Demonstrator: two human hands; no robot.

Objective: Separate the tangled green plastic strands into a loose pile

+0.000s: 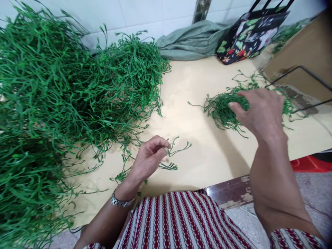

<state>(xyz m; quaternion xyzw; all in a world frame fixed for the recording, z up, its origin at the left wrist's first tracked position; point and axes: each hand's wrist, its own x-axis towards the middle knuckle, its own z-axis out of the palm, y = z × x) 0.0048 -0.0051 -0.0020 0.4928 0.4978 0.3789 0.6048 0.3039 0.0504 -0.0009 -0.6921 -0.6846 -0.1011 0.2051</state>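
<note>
Thumb and fingertips of my left hand (150,157) are pinched around a thin green artificial plant stem (178,150), whose forked tips stick out to the right. More loose stems (168,166) lie just below that hand on the table. Over at the right, my right hand (261,109) is above a small heap of green stems (223,109), thumb and fingers spread apart. No stem shows between its fingers, though the palm side is partly hidden. A very large pile of the same green stems (64,83) fills the left side.
The pale yellow tabletop (181,93) meets a tiled wall (145,14). A grey-green sack (192,39) and a black floral bag (251,38) stand at the back. On the right are a cardboard box (301,52) and a bent black wire frame (311,76).
</note>
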